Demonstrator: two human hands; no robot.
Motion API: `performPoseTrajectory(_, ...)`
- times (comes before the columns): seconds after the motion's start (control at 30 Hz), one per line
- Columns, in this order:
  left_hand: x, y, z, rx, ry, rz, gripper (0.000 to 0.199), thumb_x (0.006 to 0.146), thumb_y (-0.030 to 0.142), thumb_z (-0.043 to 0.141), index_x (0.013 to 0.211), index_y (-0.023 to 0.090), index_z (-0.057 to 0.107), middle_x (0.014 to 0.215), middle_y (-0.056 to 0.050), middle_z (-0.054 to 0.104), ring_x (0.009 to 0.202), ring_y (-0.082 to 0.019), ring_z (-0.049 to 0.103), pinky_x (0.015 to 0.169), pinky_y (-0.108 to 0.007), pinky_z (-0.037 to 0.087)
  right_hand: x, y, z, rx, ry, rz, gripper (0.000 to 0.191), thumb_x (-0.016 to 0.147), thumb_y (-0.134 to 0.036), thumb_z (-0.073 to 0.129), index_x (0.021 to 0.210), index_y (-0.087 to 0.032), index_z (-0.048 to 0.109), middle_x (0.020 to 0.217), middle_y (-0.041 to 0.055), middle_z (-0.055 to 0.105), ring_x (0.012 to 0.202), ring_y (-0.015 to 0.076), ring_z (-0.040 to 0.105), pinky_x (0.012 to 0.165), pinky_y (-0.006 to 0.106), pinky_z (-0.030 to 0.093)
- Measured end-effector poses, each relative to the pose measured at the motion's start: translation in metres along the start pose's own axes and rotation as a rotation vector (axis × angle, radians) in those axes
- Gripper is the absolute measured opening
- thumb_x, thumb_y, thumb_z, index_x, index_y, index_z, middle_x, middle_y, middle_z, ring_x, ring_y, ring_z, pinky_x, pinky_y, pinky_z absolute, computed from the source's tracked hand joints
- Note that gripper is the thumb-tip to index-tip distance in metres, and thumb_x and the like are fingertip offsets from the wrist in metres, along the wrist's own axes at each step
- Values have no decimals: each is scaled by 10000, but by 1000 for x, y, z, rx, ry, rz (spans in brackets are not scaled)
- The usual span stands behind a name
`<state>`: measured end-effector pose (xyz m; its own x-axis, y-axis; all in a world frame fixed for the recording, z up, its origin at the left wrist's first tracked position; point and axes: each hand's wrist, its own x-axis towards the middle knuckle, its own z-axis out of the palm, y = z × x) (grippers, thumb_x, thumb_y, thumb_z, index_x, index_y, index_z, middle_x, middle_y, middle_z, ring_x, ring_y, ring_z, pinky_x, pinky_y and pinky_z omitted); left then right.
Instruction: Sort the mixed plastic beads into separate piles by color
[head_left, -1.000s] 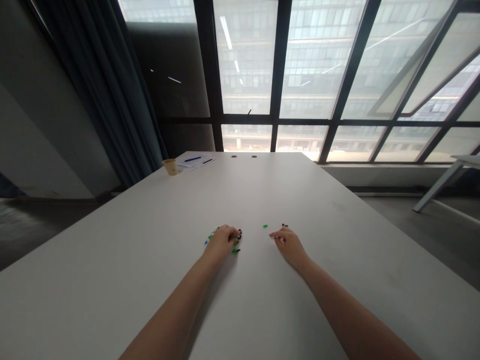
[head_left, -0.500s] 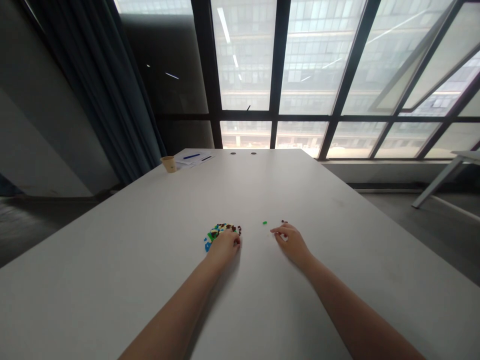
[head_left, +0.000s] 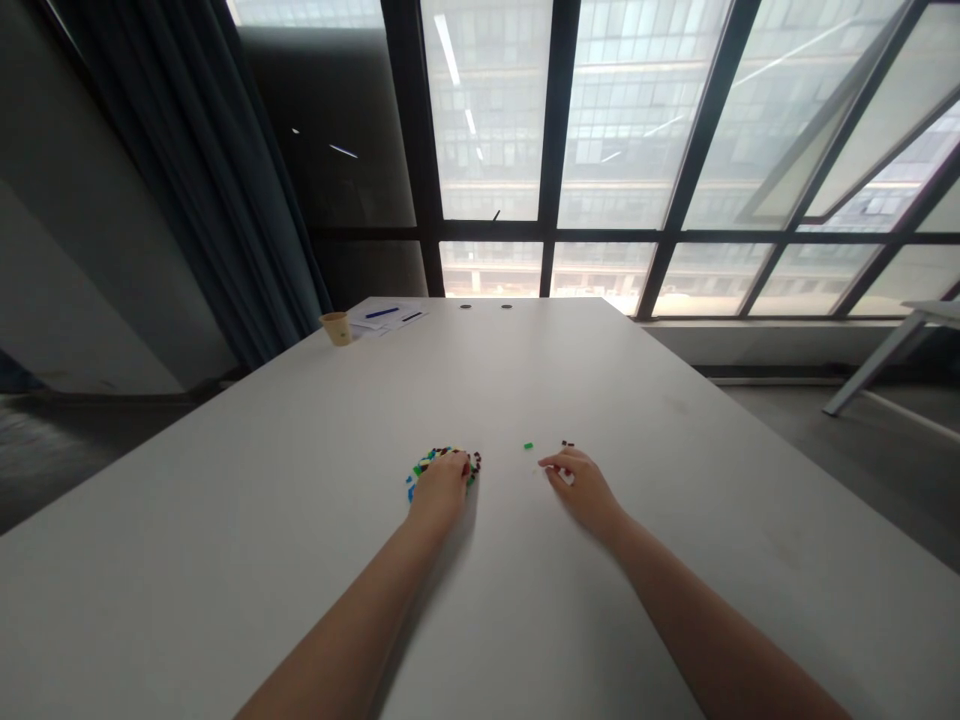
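one head-worn view looks forward and slightly down across the white table (head_left: 525, 385) toward tall windows (head_left: 607, 130).

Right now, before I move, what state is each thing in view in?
Left hand: over the pile, fingers bent, grip hidden
Right hand: low over the table, fingers bent, grip unclear
Pile of coloured pieces: loose, partly covered
Green piece: lying apart
Cup: upright, contents hidden
Blue pen: lying down
Curtain: gathered left

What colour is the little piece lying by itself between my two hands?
Bright green piece; the head view shows it.
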<state>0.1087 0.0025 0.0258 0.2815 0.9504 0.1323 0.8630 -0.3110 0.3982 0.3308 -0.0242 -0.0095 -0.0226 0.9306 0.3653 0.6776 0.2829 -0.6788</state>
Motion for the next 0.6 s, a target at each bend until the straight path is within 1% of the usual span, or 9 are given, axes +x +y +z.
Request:
performPoseTrajectory(0.13, -1, 0, 1, -83, 48, -18, 87, 720, 154, 469, 739, 194, 542, 779, -50, 599, 706, -172, 525, 606, -250, 312, 1, 1, -1, 1, 1, -6, 215, 738, -168, 496, 839, -201, 684, 747, 38, 601, 735, 150, 521, 736, 300, 412)
performPoseTrajectory(0.33, 0, 2, 5, -216, 146, 23, 72, 722, 175, 502, 775, 204, 541, 774, -24, 618, 715, -158, 549, 648, -257, 362, 0, 1, -1, 11, 14, -31, 194, 740, -163, 509, 821, -194, 682, 731, 41, 603, 739, 152, 537, 725, 292, 413)
performPoseTrajectory(0.4, -1, 4, 7, -305, 171, 88, 85, 739, 187, 507, 820, 207, 527, 790, -14, 629, 728, -148, 560, 683, -263, 388, -1, -2, -2, 19, 18, -64, 188, 749, -167, 510, 825, -193, 680, 723, 42, 600, 735, 154, 537, 715, 294, 413)
performPoseTrajectory(0.47, -3, 8, 10, -374, 199, 188, 127, 751, 199, 525, 876, 211, 505, 812, -6, 641, 751, -141, 567, 727, -276, 404, -1, -8, -2, 38, 18, -118, 177, 759, -180, 518, 839, -198, 675, 720, 40, 596, 738, 156, 535, 718, 300, 413)
performPoseTrajectory(0.6, -10, 17, 14, -355, 268, 366, 181, 750, 243, 574, 911, 211, 499, 807, -4, 646, 783, -147, 559, 761, -305, 408, -4, -26, -4, 107, 20, -229, 152, 750, -235, 577, 876, -217, 661, 722, 31, 589, 745, 159, 534, 736, 312, 416)
